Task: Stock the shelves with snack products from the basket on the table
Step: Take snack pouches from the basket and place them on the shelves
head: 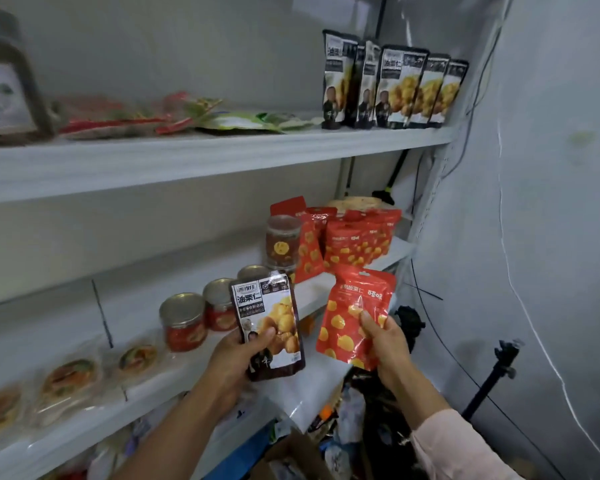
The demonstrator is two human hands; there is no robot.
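Stocking looks well along: flat wrapped snacks (pixel 70 375) and jars (pixel 184 320) line the middle shelf (pixel 167 379). The left hand (pixel 243 355) holds a dark pouch (pixel 269 327) before the jars, fingers curled behind it, thumb on its face. The right hand (pixel 385 344) pinches a red pouch (pixel 354 317) below the matching red row (pixel 357 237); the dark row (pixel 395 88) stands on the upper shelf (pixel 187 157). These 2 remain to be placed; the basket is out of view. A tripod (pixel 496 375) stands right, clear of the reach.
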